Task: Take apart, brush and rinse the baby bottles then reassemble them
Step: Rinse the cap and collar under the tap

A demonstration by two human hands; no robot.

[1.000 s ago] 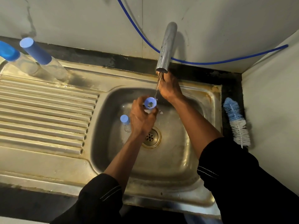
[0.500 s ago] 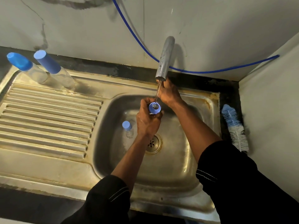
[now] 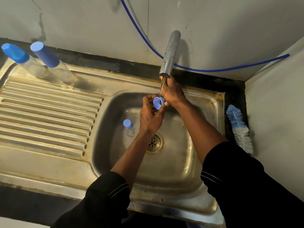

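**Left hand point(image 3: 150, 116) pinches blue cap point(image 3: 158, 102) under the tap point(image 3: 170, 54)**

Thin water falls into the cap's hollow at 12 o'clock in the sink point(image 3: 181, 162). Right hand point(image 3: 172, 94) reaches behind the spout; I cannot tell whether it grips anything. A small bottle point(image 3: 128, 126) stands left of the drain point(image 3: 153, 143), two capped bottles point(image 3: 51, 63) at 10 o'clock, and a brush point(image 3: 239, 129) at 3 o'clock.

Cap point(image 3: 158, 102): blue, open end up, pinched in your left hand point(image 3: 150, 119).
Small bottle point(image 3: 128, 125): blue-topped, standing in sink point(image 3: 189, 162).
Far-left bottle point(image 3: 21, 59): clear, blue cap, standing.
Next bottle point(image 3: 51, 61): same, just beside.
Brush point(image 3: 239, 129): lying right of sink.
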